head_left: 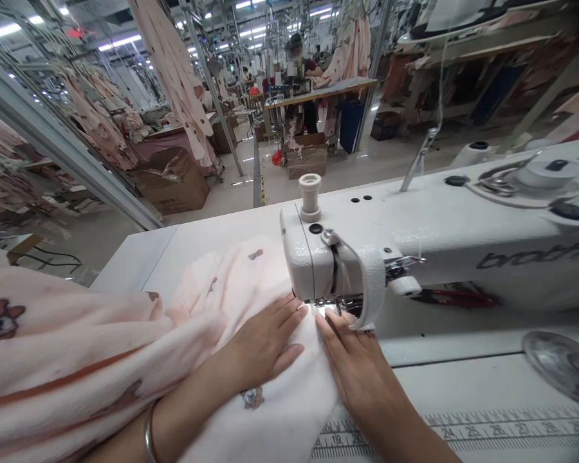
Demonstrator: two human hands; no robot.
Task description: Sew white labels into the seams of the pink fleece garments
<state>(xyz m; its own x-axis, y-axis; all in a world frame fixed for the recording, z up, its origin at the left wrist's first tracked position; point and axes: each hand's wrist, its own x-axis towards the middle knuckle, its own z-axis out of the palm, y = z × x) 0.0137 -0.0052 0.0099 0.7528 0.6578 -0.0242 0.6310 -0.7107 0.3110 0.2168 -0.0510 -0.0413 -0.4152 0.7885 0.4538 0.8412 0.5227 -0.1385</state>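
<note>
Pale pink fabric (270, 392) lies on the tabletop (463, 379), running left and near from the needle (324, 307). Left hand (263, 344) lies flat, fingers spread, pressing it. Right hand (354, 360), also flat on it, sits nearer the needle, fingertips just beside it.

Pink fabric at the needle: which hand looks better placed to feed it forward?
Probably the left hand. It lies flat with spread fingers on the pink fabric before the presser foot. The right hand touches only the fabric's edge, suited to steering.
</note>
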